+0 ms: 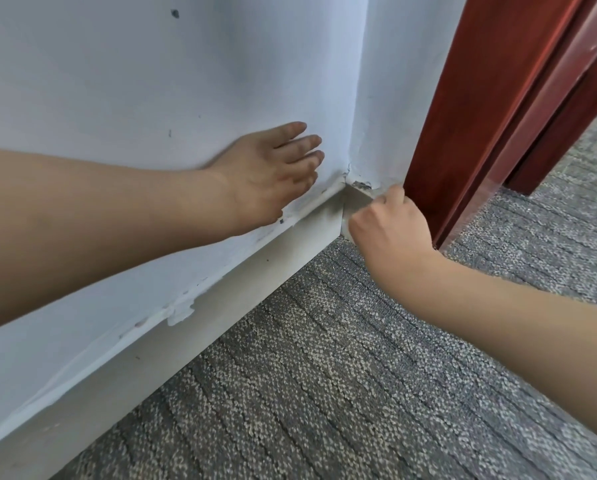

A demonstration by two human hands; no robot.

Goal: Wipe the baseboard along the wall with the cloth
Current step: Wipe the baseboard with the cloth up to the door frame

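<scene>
The off-white baseboard (pixel 220 306) runs along the foot of the pale wall (pixel 134 81) from lower left to the corner, then turns onto a short stretch toward the door frame. My left hand (pixel 269 171) lies flat on the wall just above the baseboard, fingers spread and holding nothing. My right hand (pixel 390 223) is curled into a fist against the short baseboard stretch at the corner. A thin white edge, seemingly the cloth (pixel 376 198), shows at its fingertips; the hand hides the remainder.
A dark red wooden door frame (pixel 480 116) stands right of the corner, touching my right hand's far side. Grey patterned carpet (pixel 324 375) covers the floor. Paint is chipped at the corner (pixel 361 184) and along the baseboard's top edge (pixel 181 311).
</scene>
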